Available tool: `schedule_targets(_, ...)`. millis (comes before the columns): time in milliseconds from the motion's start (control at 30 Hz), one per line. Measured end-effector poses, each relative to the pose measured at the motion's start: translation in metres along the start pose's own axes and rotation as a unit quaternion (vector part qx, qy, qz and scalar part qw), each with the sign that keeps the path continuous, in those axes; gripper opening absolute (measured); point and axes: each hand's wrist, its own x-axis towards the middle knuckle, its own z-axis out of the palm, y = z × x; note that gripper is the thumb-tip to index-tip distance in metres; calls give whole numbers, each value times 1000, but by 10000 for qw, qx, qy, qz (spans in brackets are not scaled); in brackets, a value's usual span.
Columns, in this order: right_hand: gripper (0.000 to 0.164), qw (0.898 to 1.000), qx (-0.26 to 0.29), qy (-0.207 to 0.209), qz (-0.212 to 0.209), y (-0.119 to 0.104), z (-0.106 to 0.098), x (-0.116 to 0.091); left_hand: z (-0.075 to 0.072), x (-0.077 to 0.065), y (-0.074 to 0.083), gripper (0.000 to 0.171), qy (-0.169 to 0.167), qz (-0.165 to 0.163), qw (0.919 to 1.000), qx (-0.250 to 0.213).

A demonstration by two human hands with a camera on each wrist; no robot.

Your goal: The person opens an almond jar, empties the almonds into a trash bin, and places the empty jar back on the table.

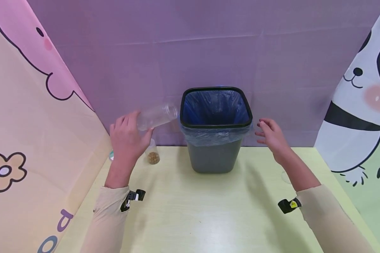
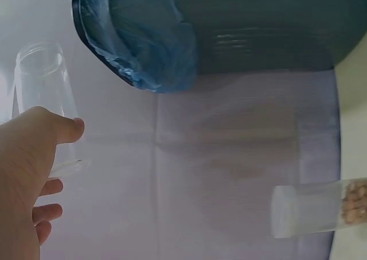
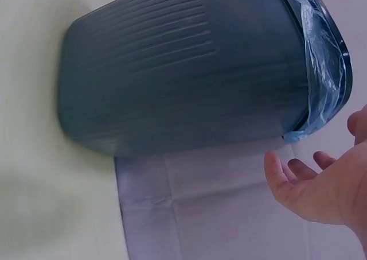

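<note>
Two bare hands are raised, and your left one (image 1: 126, 137) is the one with a load: its thumb and fingers are curled round a clear jar (image 1: 155, 116), the grip only as wide as the jar's body. You have the jar tipped nearly on its side, its open mouth pointing toward the waste bin (image 1: 213, 158) and just beside its black rim (image 1: 216, 126), with a gap between them. Your right hand (image 1: 272, 137) is near the bin's other side, fingers loosely bent and spread a little, thumb apart, holding nothing; the right wrist view shows its fingertips close to the bin without touching it.

The bin stands upright on a pale yellow table (image 1: 190, 214), against a purple cloth (image 1: 158, 63), with a blue plastic liner (image 1: 213, 137) folded over its rim. Below your left hand, a small clear container (image 1: 153, 157) stands on the table with brown pieces in its bottom. Behind your left wrist a teal-edged object (image 1: 111, 155) is mostly hidden. By your right forearm lies a faint, clear round piece (image 1: 286, 177). To your left hangs a cartoon panel with a flower (image 1: 4, 171); to your right, one with a panda (image 1: 356, 105).
</note>
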Motion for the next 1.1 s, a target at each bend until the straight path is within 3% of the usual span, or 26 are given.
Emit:
schedule_targets(233,59,9999,-129,-100,27,26,-9,-27,6,-23,-5,58,-99,-365,9988,-307)
schedule_targets(533,52,9990,-355,-262,-24,50,-14,-53,12,-41,-10,58,-389,-771,9952,-455)
schedule_targets(667,50,9982,-474,-364,-85,56,-15,-65,15,-48,-11,57,-627,-1064,9910,-517)
schedule_targets(933,49,9944,-894,-555,119,73,-12,-87,30,-66,-14,52,-704,-1278,9829,-1125)
schedule_targets(1100,49,9922,-1102,-518,252,85,-9,-98,40,-78,-13,53,-1055,-1696,9728,-1176)
